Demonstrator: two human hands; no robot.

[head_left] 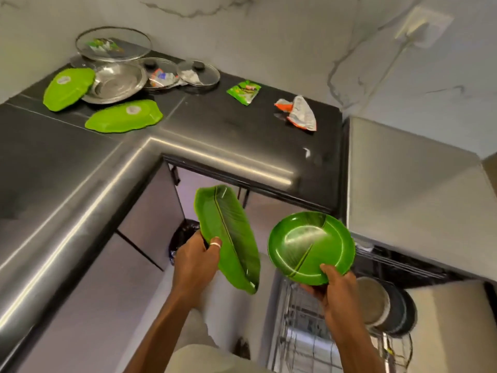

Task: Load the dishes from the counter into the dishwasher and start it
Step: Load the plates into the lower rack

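The bin (184, 236) under the counter (228, 125) is mostly hidden behind the left hand (197, 261) and the leaf tray (228, 232). The rack (295, 327) is cut off by the lower edge, and its wires blur, so its slots are hard to make out. On both hands most of the fingers lie behind the dishes and only a thumb shows in front.

The left hand grips the leaf tray by its left long edge, with the thumb curled over the rim onto the inner face. The tray is tilted, with its far end up near the counter's edge. The right hand (336, 289) pinches the round plate (312, 246) at its near rim, thumb on the inner face and fingers beneath. The plate hangs above the rack, just right of the tray and apart from it.

At the rack's right side a steel plate (372, 300) stands on edge with dark pans (403, 313) behind it. In the counter's back corner lie two upturned trays (125, 115), one leaning on a steel bowl (115, 83). Glass lids (199, 72) and wrappers (298, 113) lie nearby.
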